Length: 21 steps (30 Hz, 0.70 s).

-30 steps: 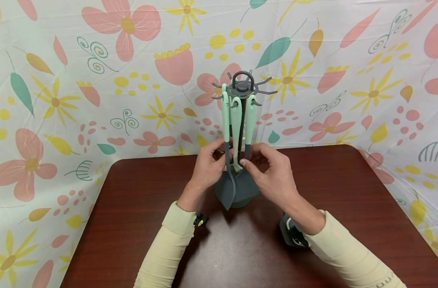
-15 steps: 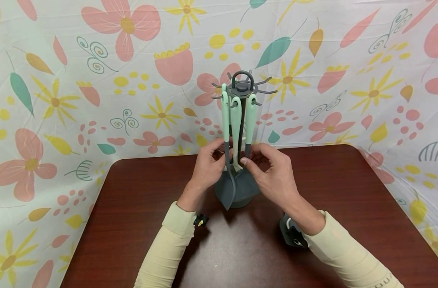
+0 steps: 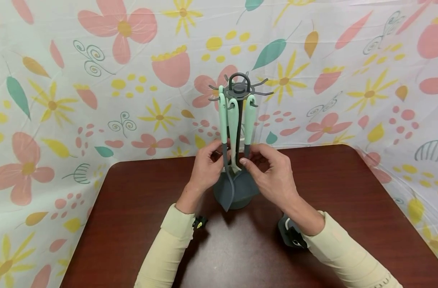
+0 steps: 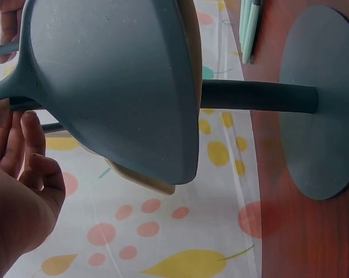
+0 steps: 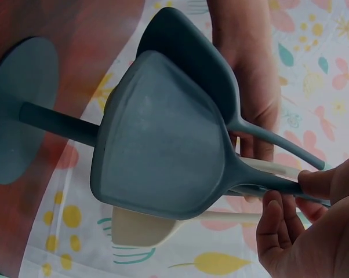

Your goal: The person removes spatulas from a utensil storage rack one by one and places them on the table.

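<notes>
Our right hand [image 3: 276, 176] is pinching the neck of a grey turner [image 5: 163, 133] between thumb and fingers, at the centre of the head view, just right of the stand's post. Our left hand [image 3: 207, 170] is reaching with bent fingers behind the utensil shafts on the other side, close beside the neck of a second grey turner [image 4: 113, 87]; we cannot tell whether it is holding anything. What we are judging as the key relation: the pinched turner is hanging lengthwise along the post, its mint handle [image 3: 250, 124] rising above our right hand and its blade lying below, so that hand is sitting nearer to it. Both forearms are slanting inward from the bottom edge of the frame, and the hands are facing each other across the shafts. In the right wrist view, a pale spatula [image 5: 142, 226] is showing below the pinched turner's blade. Above our hands, the utensil carousel [image 3: 239, 91] is holding the handles on its hooks at upper centre. Its round base [image 4: 322, 133] is standing on the worktop [image 3: 139, 196], and a floral cloth [image 3: 211, 16] is filling the upper frame.
</notes>
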Tool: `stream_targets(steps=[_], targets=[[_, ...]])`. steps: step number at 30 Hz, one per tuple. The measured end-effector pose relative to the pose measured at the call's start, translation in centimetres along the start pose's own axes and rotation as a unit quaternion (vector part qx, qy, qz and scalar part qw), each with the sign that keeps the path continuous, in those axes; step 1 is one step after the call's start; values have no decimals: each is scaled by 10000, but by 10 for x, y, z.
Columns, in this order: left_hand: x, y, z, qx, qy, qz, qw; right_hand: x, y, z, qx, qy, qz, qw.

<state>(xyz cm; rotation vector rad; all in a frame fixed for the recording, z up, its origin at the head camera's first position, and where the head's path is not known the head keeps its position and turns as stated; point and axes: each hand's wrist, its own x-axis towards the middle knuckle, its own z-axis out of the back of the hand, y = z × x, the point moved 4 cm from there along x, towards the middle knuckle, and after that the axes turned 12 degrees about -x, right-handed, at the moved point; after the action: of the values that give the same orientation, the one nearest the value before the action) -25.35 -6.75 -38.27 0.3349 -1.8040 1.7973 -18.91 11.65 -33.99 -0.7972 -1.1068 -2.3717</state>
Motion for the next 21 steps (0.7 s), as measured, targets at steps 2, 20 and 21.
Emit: stream_targets(steps=[2,20,21], targets=[[-1,-1,0,35,-29,23,10000,-1,0,0,-26,9,-10,10000],[0,-3,3,94,115,-94,9998,-2,-1,3,-100,25,77,9999],[0,-3,3,97,117,-98,9998,-2,-1,3,-98,22,80,9999]])
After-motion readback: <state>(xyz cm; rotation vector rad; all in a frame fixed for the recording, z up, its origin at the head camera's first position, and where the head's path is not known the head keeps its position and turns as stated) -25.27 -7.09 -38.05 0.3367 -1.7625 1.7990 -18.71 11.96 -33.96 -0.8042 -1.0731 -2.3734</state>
